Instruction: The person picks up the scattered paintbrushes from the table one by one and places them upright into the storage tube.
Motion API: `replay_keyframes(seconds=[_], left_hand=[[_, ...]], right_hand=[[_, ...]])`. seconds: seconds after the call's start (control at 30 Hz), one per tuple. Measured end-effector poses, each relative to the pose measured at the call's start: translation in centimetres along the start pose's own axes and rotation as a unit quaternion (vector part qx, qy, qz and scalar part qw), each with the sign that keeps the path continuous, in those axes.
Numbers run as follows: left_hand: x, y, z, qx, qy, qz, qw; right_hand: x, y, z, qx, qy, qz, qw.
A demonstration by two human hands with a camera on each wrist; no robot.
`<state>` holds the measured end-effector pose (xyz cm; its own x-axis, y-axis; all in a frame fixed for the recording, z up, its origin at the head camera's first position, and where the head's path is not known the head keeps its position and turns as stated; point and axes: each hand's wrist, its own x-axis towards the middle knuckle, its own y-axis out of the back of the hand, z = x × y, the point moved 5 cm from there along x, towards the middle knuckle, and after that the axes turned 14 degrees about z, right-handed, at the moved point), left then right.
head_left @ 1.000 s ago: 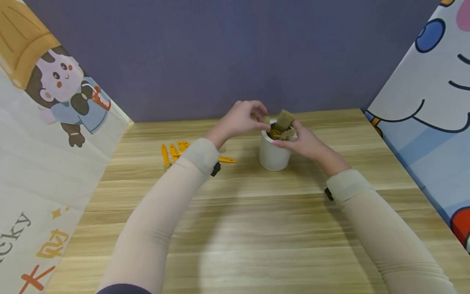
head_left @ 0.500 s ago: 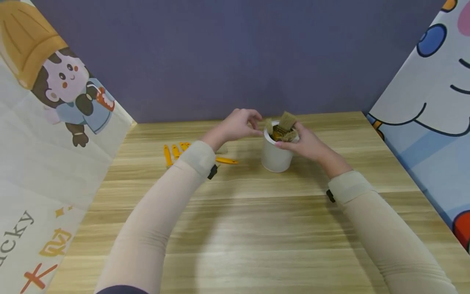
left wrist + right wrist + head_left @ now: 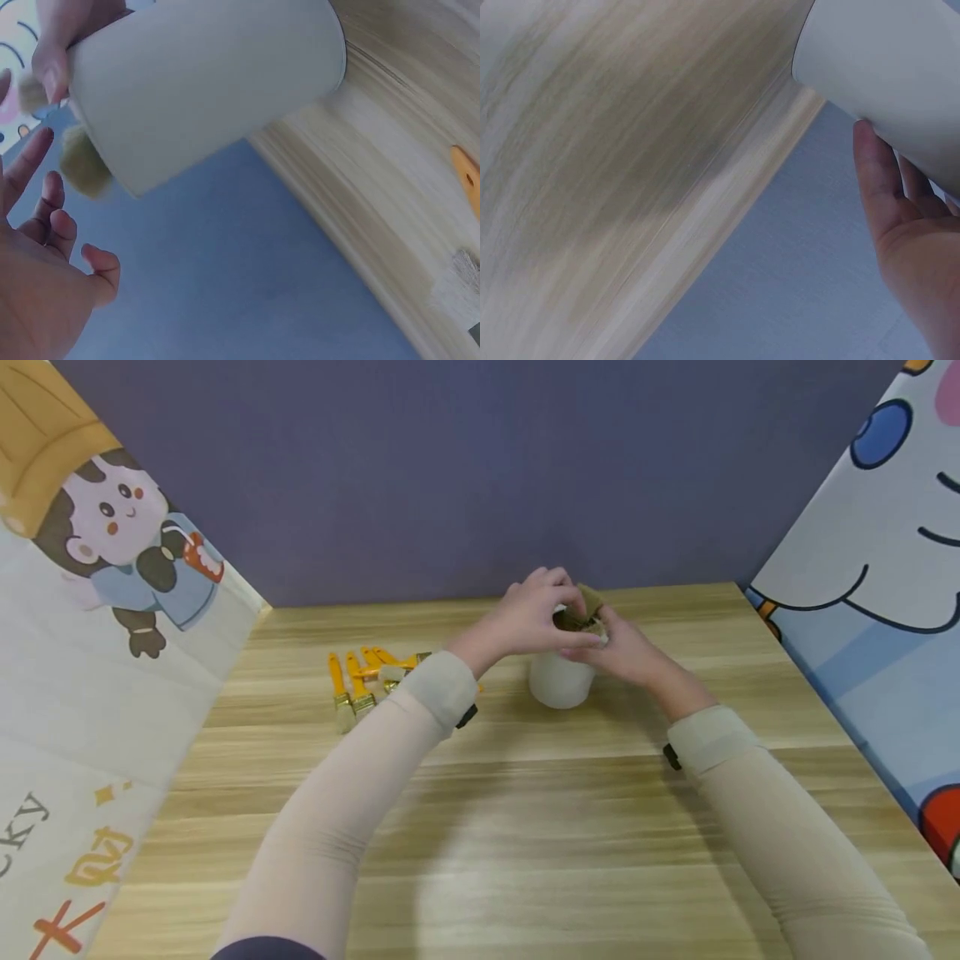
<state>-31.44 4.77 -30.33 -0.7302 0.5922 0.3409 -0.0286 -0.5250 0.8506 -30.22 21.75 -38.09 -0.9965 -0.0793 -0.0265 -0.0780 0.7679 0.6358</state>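
Note:
A white cylindrical can stands upright near the back of the table, with paintbrushes inside, bristles up. One brush's bristles rise above the rim. My right hand holds the can at its right side; in the right wrist view its fingers lie along the can wall. Over the can's mouth is my left hand, partly covering the opening. The left wrist view shows this hand with loosely bent fingers near the bristles at the rim, gripping nothing that I can see.
Several orange-handled paintbrushes lie on the wooden table to the left of the can, partly behind the left sleeve. A dark blue wall stands behind the table, and printed panels flank both sides.
After drawing slightly left of the can, my left hand has moved right, over its mouth. More of the loose brushes on the table now show. My right hand keeps its place on the can.

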Motion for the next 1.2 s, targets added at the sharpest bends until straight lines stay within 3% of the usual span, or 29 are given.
replay_keyframes(seconds=[0.2, 0.47, 0.7, 0.93, 1.2], left_hand=[[0.4, -0.3, 0.6, 0.031, -0.014, -0.013, 0.9993], [0.5, 1.7, -0.1, 0.075, -0.007, -0.003, 0.9971], [0.3, 3.4, -2.1, 0.106, 0.060, 0.047, 0.9915], [-1.6, 5.5, -4.6, 0.078, 0.082, 0.025, 0.9933], [-6.9, 10.3, -11.1, 0.021, 0.136, -0.020, 0.9903]], right_hand=[[0.2, 0.2, -0.1, -0.008, 0.004, 0.005, 1.000], [0.1, 0.1, -0.6, -0.015, 0.008, 0.012, 1.000], [0.2, 0.0, -0.6, -0.016, 0.033, 0.037, 0.999], [-1.5, -0.8, -0.7, -0.023, 0.013, 0.054, 0.998], [-3.2, -1.6, -1.2, -0.030, -0.004, 0.057, 0.998]])
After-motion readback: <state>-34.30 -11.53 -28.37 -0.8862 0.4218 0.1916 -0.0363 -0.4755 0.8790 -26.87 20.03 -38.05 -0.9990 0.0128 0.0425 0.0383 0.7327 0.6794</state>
